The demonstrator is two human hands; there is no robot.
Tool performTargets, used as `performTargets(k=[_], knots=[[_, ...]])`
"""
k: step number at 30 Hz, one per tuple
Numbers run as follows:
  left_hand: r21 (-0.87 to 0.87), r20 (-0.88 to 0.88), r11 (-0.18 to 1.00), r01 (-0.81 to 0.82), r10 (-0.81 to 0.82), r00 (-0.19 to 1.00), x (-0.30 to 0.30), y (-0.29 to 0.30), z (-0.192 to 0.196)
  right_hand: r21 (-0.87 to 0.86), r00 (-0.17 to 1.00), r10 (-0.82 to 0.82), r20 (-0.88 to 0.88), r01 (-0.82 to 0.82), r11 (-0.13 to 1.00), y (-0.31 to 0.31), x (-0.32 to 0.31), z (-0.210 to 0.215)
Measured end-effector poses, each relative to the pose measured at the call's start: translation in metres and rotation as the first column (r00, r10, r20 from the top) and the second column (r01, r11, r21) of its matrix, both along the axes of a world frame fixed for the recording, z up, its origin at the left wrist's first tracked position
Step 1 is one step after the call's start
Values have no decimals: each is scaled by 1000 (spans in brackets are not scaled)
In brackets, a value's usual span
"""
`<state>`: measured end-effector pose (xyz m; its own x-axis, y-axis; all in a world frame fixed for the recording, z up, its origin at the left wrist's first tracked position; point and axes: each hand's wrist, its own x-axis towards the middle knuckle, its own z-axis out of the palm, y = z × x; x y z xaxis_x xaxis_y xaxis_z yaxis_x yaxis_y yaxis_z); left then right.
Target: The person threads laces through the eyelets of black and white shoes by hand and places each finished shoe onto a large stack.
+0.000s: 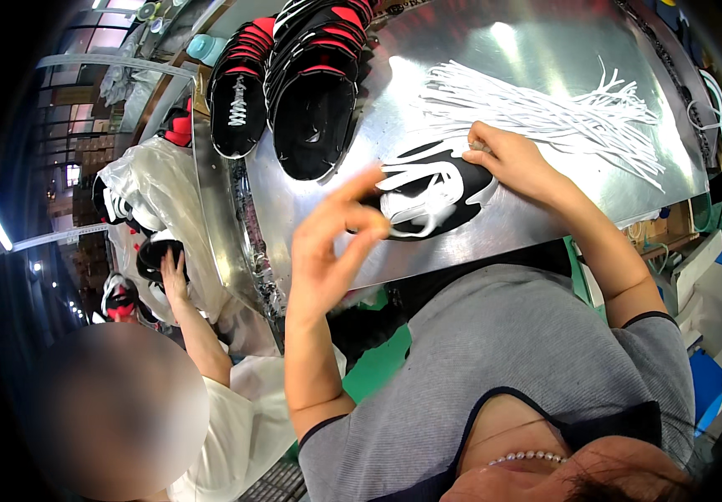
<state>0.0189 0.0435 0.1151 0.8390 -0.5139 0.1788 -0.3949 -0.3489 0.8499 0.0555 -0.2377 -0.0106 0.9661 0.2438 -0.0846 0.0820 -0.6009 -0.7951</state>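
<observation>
A black shoe upper point(459, 219) lies on the metal tabletop in front of me, with a white shoelace point(445, 180) looped and strung across it. My left hand point(327, 238) is at its left side, somewhat blurred. The thumb and a finger come together at the edge of the lace, while another finger reaches out above. At the upper's far right end, my right hand point(516, 163) has thumb and fingers closed on its edge. What lies under those fingers is partly hidden.
A bundle of white laces point(537, 113) spreads beyond my right hand. Stacked black and red shoe uppers point(315, 109) stand at the far left. Left of the table, a co-worker's hand point(174, 274) touches a dark shoe piece beside a plastic bag point(168, 184). Boxes point(716, 289) sit at right.
</observation>
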Motion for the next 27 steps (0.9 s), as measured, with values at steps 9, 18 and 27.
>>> performTargets(k=[9, 18, 27], knots=[[121, 402, 952, -282, 213, 890, 21, -37, -35, 667, 994, 87, -73, -17, 745, 29, -16, 31], [243, 345, 913, -329, 235, 909, 8, -27, -62, 792, 926, 62, -372, 282, 542, 43, -11, -8], [-66, -875, 842, -535, 209, 437, 20, -39, -110, 652, 955, -107, -275, 267, 709, 61, -24, -3]])
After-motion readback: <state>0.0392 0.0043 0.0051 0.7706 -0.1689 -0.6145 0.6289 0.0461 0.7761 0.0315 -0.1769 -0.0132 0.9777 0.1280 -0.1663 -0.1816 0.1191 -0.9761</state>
